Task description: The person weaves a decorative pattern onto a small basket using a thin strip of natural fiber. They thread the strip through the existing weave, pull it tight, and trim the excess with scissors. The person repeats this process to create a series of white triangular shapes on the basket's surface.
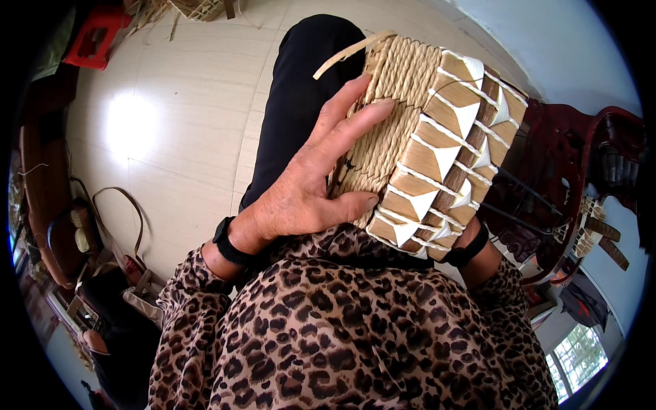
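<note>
A woven basket (391,113) of twisted straw-coloured cord is held tilted above my lap. Its right-hand face is a band of light brown and dark brown flat strips, crossed by white cord and white folded triangles. My left hand (311,174) grips the corded side, fingers spread along it and thumb pressed near the lower edge. A loose pale strip (348,56) sticks out from the basket's upper left corner. Behind the basket's lower right is my right hand (467,236); only its wrist side shows, and the fingers are hidden.
My dark-trousered leg (301,89) lies under the basket. A red plastic stool (96,37) stands at the far left, near woven pieces (198,8). To the right is a dark carved wooden chair (581,137). At the left, bags with straps (140,290) rest beside wooden furniture.
</note>
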Available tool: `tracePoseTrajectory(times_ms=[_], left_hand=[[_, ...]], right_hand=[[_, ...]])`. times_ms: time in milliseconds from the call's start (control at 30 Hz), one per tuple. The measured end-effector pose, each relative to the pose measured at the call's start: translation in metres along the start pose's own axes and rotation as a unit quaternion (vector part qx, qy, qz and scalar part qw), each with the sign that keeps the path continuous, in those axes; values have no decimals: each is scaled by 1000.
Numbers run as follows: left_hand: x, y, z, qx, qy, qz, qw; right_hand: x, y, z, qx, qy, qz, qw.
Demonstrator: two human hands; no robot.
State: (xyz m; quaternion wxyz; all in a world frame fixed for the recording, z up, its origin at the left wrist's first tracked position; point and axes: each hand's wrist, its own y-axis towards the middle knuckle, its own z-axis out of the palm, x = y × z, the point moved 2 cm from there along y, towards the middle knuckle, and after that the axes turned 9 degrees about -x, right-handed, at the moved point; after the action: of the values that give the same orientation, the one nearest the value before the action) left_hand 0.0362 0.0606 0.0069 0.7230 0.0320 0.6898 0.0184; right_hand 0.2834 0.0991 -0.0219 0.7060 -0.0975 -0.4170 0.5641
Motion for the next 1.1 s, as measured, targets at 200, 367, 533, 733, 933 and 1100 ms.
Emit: tracePoseTrajectory(times_ms=[200, 367, 533, 733, 933, 1100], left_hand=[[3, -2, 1, 2, -36, -5, 999], [-5, -10, 2, -76, 169, 138, 973], [-22, -12, 10, -78, 262, 164, 948], [-28, -10, 19, -53, 313, 189, 929], [-33, 1, 26, -30, 275, 215, 936], [-36, 9, 24, 26, 211, 230, 950]], right_hand=[[-3, 2, -1, 0, 1, 2, 1000], [-5, 0, -2, 0, 2, 3, 1000], [-7, -6, -3, -1, 7, 0, 1000], [-17, 2, -11, 0, 24, -5, 1000], [-15, 0, -18, -3, 31, -11, 999], [-18, -10, -20, -4, 42, -9, 999]])
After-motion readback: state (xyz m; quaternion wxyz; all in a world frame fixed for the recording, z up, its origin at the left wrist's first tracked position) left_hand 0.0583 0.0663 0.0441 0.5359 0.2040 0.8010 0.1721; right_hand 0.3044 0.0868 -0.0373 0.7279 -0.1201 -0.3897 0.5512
